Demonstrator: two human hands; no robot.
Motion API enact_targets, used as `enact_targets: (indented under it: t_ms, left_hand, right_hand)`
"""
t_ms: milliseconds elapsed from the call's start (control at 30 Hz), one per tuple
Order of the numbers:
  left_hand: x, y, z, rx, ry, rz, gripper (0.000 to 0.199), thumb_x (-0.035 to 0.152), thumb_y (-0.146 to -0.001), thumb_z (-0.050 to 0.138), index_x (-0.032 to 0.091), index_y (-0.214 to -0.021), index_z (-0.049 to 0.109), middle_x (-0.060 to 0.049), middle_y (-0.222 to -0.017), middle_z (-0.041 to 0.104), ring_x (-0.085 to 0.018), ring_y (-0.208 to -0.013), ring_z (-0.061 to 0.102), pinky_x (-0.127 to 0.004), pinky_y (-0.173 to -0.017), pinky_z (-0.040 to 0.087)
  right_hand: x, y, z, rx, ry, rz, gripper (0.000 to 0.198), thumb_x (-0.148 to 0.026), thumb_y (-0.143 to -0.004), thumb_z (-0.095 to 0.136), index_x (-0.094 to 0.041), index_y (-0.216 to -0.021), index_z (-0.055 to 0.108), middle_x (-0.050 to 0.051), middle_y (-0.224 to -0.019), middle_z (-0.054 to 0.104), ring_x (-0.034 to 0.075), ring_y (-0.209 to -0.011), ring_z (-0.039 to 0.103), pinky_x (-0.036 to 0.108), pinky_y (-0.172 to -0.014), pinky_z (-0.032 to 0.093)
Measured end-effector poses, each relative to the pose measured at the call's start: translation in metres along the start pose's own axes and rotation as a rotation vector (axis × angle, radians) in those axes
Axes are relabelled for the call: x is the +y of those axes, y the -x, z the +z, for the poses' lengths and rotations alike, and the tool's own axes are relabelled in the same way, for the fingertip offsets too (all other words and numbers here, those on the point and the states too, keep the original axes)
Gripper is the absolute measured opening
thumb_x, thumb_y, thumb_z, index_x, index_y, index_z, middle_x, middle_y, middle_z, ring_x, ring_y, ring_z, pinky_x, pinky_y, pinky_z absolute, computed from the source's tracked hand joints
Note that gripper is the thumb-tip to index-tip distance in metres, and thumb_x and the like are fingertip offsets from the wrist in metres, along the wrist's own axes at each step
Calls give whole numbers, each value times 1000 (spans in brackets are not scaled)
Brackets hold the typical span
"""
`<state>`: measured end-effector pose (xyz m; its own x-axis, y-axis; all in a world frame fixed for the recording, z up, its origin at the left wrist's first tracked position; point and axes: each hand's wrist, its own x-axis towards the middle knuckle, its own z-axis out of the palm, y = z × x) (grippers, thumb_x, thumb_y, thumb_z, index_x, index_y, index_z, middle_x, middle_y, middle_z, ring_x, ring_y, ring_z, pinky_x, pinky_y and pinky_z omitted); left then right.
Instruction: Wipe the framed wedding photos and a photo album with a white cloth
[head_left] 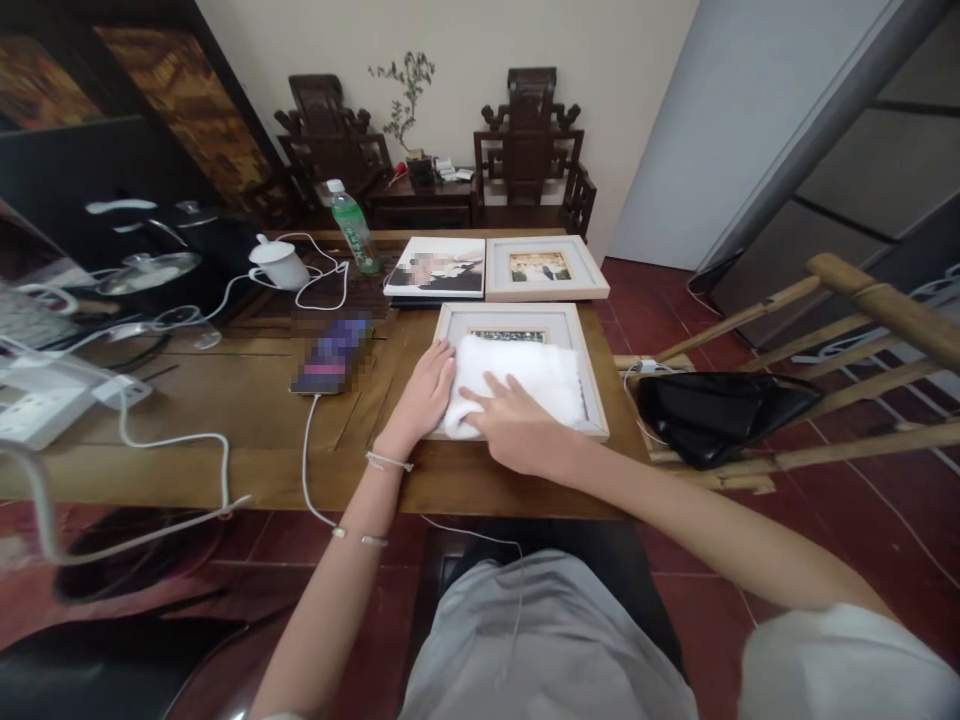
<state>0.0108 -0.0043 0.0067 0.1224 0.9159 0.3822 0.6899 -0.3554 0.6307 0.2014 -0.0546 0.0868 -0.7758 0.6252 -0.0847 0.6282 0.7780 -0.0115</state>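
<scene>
A picture frame [595,375] with a pale wood edge lies flat on the wooden table in front of me. Over most of its front is spread a folded white cloth [536,370], leaving a strip of the picture visible at the top. My right hand [517,425] rests on top of the cloth with its fingers spread and pressing down. At the frame's left edge, my left hand [426,392] lies flat, fingers stretched out beside the cloth. The frame's lower left corner is hidden by my hands and the cloth.
Behind it lie another framed picture [545,283] and a white-edged photo panel [439,252]. To the left are a phone [334,357] on a cable, a green-labelled bottle [352,225], a lidded white cup [279,265] and a power strip [52,405]. A black bag [712,410] sits on a bamboo chair right.
</scene>
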Motion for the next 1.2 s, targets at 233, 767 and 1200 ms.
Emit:
enact_targets:
  t_ms: [233, 767, 1200]
  left_hand:
    - [-6, 0, -3, -45, -43, 52, 57, 47, -102, 32, 8, -137, 57, -20, -154, 47, -28, -149, 36, -49, -126, 24]
    - [-14, 1, 0, -67, -105, 116, 46, 33, -101, 38, 9, -134, 59, -20, -157, 42, -30, -151, 32, -52, -125, 26]
    - [-10, 1, 1, -47, -100, 102, 43, 32, -99, 41, 12, -133, 59, -17, -156, 44, -30, -150, 34, -53, -125, 26]
  right_hand:
    - [9, 25, 9, 54, 5, 51, 50, 0, -86, 42, -12, -126, 70, 9, -157, 46, 39, -149, 31, 60, -119, 29]
    - [119, 19, 13, 145, 172, 312, 54, 0, -82, 41, -10, -128, 68, 13, -153, 51, 38, -144, 37, 60, -114, 30]
    - [26, 82, -1, 9, -17, 235, 55, 1, -79, 44, -14, -124, 71, 14, -155, 49, 41, -144, 37, 63, -113, 34]
